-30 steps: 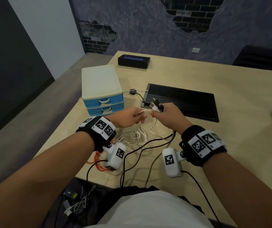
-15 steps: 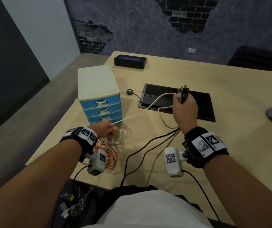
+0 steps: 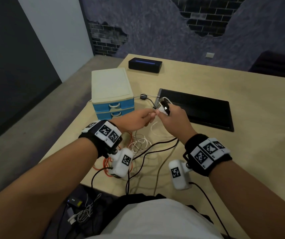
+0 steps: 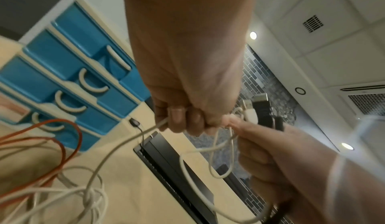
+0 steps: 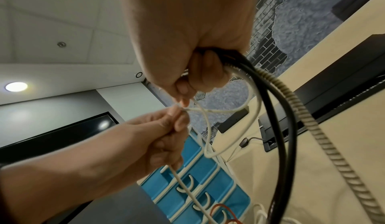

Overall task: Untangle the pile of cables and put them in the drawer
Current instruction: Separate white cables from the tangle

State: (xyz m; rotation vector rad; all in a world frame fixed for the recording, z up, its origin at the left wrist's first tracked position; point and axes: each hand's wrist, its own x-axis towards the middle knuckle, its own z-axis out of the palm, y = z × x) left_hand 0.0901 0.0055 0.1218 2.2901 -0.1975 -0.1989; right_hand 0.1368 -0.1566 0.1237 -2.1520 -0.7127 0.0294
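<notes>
My right hand [image 3: 163,112] grips a bundle of cable ends, their black and white plugs [image 3: 163,106] sticking out above the fist. From the fist [image 5: 187,66] hang a black cable [image 5: 281,128], a braided cable [image 5: 306,117] and a white cable [image 5: 208,128]. My left hand [image 3: 150,116] pinches that white cable [image 4: 125,143] right beside the right hand, with a short loop hanging between them. The tangled pile of white cable [image 3: 140,142], orange cable [image 3: 106,163] and black cable [image 3: 155,147] lies on the table below. The drawer unit [image 3: 111,88] has blue drawers, all closed.
A black flat panel [image 3: 202,109] lies on the wooden table [image 3: 241,152] behind my hands. A black box [image 3: 145,66] sits at the far edge. Wrist-camera leads trail off the near edge. More cables and a device [image 3: 75,201] lie on the floor.
My right hand, held up and far with the plugs half a second ago, has come back down. My left hand rose from the pile along the white cable to meet it.
</notes>
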